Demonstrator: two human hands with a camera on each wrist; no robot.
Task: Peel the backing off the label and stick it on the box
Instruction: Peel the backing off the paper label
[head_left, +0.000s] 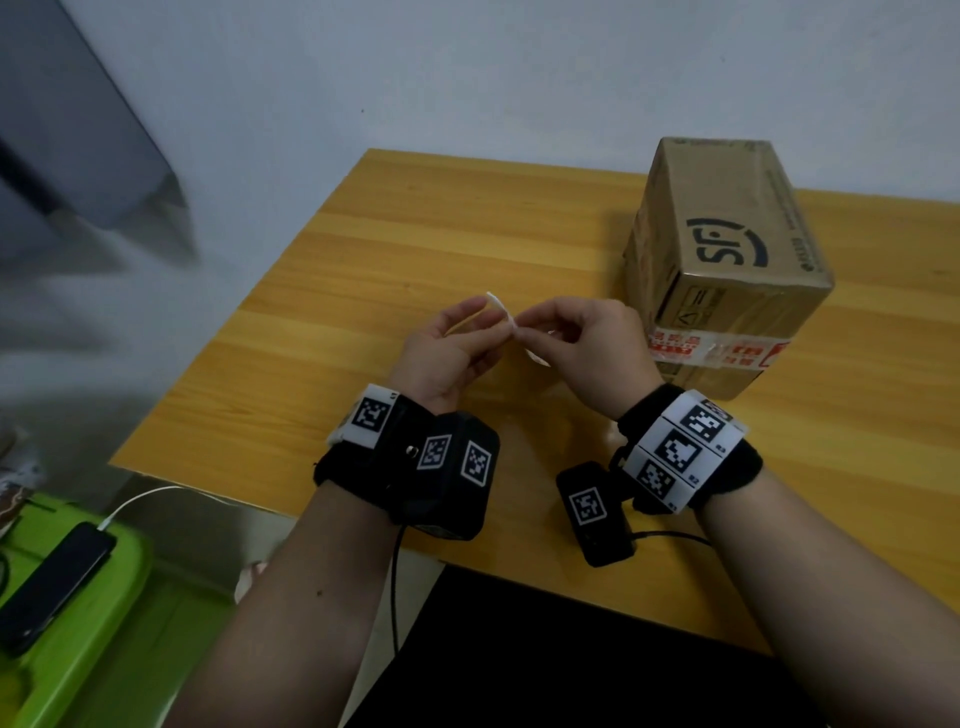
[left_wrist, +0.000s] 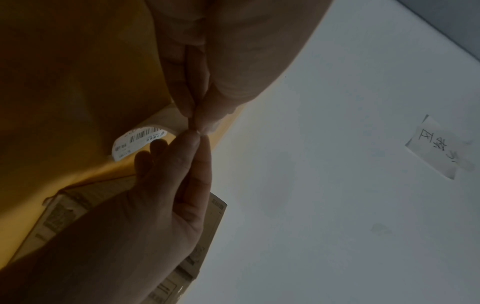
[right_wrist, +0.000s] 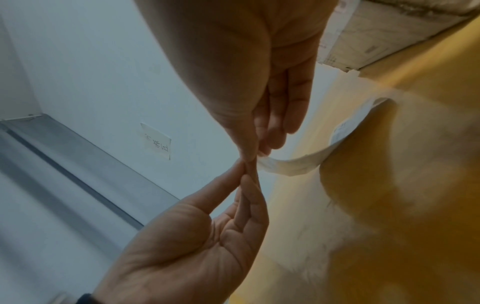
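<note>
**Both hands pinched on one end of the label, above the table**

Pinching with thumb and forefinger, the left hand (head_left: 451, 349) and the right hand (head_left: 582, 343) meet fingertip to fingertip over the yellow wooden table (head_left: 395, 249), holding the same end of the small white paper label with a printed barcode (left_wrist: 135, 142). The left wrist view shows the printed strip curling away from the pinch, to the table side of the hands; the right wrist view shows a pale strip (right_wrist: 311, 160) bowing out from the fingertips in an arc. Whether that strip is the label or its backing is hard to say, as the meeting point is covered by the fingertips (right_wrist: 249, 156).

The remaining fingers of each hand are loosely bent and touch nothing. Both hands hang clear of the tabletop.

The brown cardboard box with a dark printed logo and red-and-white tape (head_left: 722, 249) stands upright on the table just right of the right hand, not touched by either hand.

On the near left, a dark phone (head_left: 52, 582) lies on a green plastic lid (head_left: 104, 649).
</note>
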